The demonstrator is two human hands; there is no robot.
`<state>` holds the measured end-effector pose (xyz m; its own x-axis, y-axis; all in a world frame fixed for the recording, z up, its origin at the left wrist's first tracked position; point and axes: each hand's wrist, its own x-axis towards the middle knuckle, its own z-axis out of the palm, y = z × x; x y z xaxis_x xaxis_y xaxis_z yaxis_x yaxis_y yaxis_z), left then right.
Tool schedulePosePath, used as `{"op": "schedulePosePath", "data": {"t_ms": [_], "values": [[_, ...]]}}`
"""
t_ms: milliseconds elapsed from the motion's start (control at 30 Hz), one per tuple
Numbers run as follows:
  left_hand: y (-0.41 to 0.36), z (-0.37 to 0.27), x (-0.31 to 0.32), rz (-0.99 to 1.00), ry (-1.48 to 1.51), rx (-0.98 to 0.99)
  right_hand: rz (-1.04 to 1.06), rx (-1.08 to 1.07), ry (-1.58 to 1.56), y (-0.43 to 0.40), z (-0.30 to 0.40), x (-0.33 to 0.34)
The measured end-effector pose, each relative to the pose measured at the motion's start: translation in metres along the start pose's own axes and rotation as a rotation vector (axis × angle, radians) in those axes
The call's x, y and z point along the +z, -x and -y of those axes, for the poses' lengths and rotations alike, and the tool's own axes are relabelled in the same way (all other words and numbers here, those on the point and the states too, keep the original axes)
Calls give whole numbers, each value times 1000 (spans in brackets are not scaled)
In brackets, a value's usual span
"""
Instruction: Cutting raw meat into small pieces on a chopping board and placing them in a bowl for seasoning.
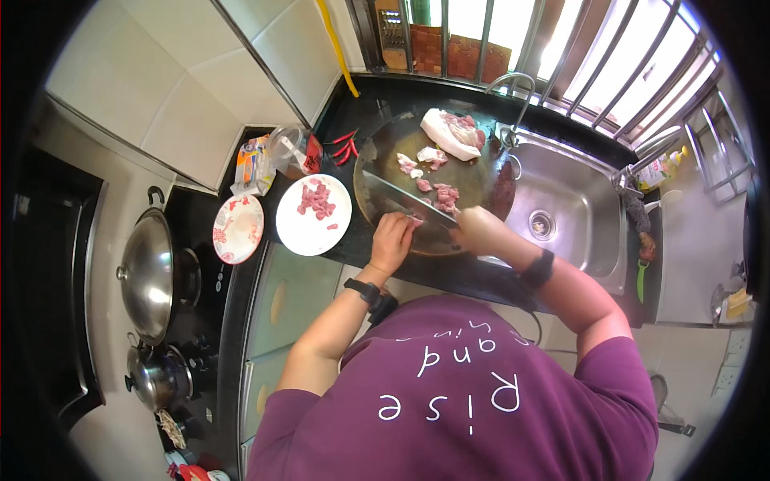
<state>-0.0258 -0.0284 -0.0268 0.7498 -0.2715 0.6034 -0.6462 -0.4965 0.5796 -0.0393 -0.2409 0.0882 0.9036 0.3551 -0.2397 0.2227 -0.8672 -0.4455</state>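
Observation:
My right hand (481,231) grips a kitchen knife (406,197), its blade slanting up and left over a round cutting board (376,144). My left hand (392,237) holds down a small piece of raw meat (415,221) at the board's near edge, just below the blade. Cut meat pieces (446,197) lie beyond the knife, with fatty scraps (432,156) farther back. A large slab of raw meat with a thick white rind or fat layer (452,133) rests at the board's far side. Left of the board, a white plate (295,231) holds more cut meat.
The steel sink (577,198) with its faucet adjoins the board on the right. Red chilies (343,150), a clear plastic tub (286,147), a packet (252,165) and a patterned plate (240,234) are on the left. Beyond them, a lidded wok (147,276) and a pot (150,379) stand on the stove.

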Motion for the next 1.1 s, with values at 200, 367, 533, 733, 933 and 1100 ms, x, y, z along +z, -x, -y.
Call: {"op": "schedulePosePath", "data": {"t_ms": [200, 367, 533, 733, 933, 1100], "values": [[-6, 0, -3, 9, -15, 71, 133, 92, 86, 29, -7, 0], [-8, 1, -1, -8, -17, 63, 174, -39, 157, 0, -3, 11], [-4, 5, 2, 39, 0, 78, 65, -215, 266, -67, 23, 29], [-3, -7, -6, 42, 55, -49, -37, 34, -88, -57, 1, 15], [2, -6, -5, -10, 11, -11, 88, 83, -7, 18, 1, -8], [1, -1, 1, -25, -7, 5, 106, 105, 8, 33, -5, 7]]}}
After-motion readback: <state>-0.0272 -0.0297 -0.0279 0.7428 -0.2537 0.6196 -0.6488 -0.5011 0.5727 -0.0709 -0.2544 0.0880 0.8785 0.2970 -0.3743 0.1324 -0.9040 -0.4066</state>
